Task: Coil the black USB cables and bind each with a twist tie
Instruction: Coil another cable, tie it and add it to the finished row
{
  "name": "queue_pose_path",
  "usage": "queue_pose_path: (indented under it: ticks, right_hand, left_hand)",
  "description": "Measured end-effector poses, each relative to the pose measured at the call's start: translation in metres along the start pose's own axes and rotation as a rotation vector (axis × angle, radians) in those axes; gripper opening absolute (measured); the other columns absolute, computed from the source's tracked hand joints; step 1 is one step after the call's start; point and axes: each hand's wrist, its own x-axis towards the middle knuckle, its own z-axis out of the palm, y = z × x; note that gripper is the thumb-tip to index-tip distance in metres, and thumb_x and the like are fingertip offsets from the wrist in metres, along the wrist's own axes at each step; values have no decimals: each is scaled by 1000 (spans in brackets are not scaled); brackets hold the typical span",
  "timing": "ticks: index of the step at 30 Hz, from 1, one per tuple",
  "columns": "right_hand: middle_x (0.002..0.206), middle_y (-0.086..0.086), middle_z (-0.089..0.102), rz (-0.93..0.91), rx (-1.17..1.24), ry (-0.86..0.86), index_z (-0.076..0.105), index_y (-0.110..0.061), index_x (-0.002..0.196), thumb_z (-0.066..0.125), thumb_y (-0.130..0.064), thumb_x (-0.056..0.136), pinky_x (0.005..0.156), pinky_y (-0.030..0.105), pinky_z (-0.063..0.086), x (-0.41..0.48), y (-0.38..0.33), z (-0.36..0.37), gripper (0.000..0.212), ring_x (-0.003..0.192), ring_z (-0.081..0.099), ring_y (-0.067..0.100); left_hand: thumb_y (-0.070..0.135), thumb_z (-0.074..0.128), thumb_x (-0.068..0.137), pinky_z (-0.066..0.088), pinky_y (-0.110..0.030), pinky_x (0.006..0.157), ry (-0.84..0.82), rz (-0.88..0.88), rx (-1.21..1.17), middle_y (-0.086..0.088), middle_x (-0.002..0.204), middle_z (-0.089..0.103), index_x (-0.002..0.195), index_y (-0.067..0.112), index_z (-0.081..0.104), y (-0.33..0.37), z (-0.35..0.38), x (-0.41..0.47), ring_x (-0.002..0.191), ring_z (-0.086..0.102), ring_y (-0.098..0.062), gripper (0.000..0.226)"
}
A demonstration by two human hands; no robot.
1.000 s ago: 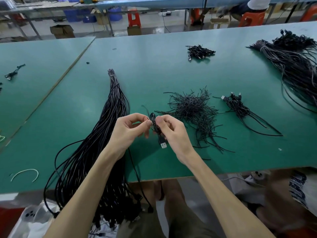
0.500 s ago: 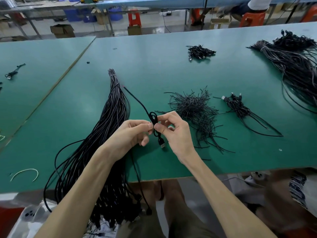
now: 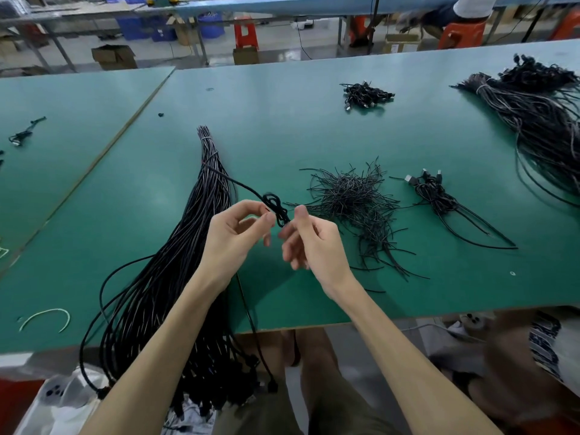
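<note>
Above the green tabletop (image 3: 314,127), a thin black USB cable (image 3: 276,211) is wound into small loops.
Fingers of the left hand (image 3: 232,237) and right hand (image 3: 317,246) pinch the coil, its tail trailing left.

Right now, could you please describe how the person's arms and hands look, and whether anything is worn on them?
The left hand and right hand are bare: no gloves, rings or watch show. The left forearm and right forearm are bare too, with no sleeve in view.
</note>
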Motion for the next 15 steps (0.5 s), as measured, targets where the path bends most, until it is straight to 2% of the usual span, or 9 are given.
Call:
queue_pose_path:
  ticks: [2, 4, 5, 7, 10, 12, 15]
  right_hand:
    - [60, 13, 65, 18, 55, -8, 67, 5, 85, 38, -48, 109, 40, 20, 36, 0, -2, 0, 64, 42, 53, 18]
    - [61, 14, 61, 5, 100, -24, 63, 9, 87, 38, -46, 107, 41, 18, 37, 0, -3, 1, 64, 43, 52, 15]
    - [61, 13, 58, -3, 97, -27, 61, 6, 86, 39, -45, 108, 43, 18, 37, 1, -2, 1, 59, 45, 52, 14]
    - [62, 7, 52, -9, 60, -22, 57, -3, 83, 41, -44, 108, 48, 23, 35, 2, -1, 2, 51, 52, 46, 12]
    - [60, -12, 47, -10, 36, -6, 55, -18, 78, 47, -51, 104, 52, 23, 33, 2, 0, 1, 42, 56, 38, 6]
    - [64, -10, 48, -33, 41, 0, 59, -20, 80, 53, -51, 102, 55, 21, 35, 3, 1, 0, 38, 60, 40, 7]
    - [72, -2, 57, -76, -24, 19, 68, -25, 87, 64, -42, 101, 59, 23, 40, 4, 2, -2, 22, 67, 47, 11]
  left_hand:
    - [14, 73, 95, 44, -17, 60, -57, -6, 8, -4, 70, 65, 95, 10, 72, 0, 1, -1, 57, 58, -17, 4]
    - [11, 72, 95, 46, -24, 60, -109, -14, -9, -16, 73, 63, 98, 5, 71, 0, 1, -2, 58, 57, -20, 8]
    - [13, 73, 95, 48, -28, 60, -130, -25, -19, -19, 75, 64, 98, 4, 70, 0, 1, -2, 59, 57, -22, 9]
    - [16, 73, 93, 49, -26, 62, -172, -34, -11, -11, 72, 65, 95, 3, 69, 1, 2, -3, 57, 57, -22, 14]
    - [20, 74, 93, 47, -27, 63, -195, -41, 40, -12, 65, 59, 93, 3, 69, 0, 2, -2, 54, 54, -24, 17]
    - [27, 75, 91, 46, -28, 62, -185, -46, 38, -17, 64, 57, 92, 4, 70, 0, 1, -1, 53, 51, -24, 24]
    - [33, 76, 88, 44, -26, 58, -163, -54, 27, -8, 63, 56, 92, 5, 71, -1, 0, -1, 53, 48, -22, 29]
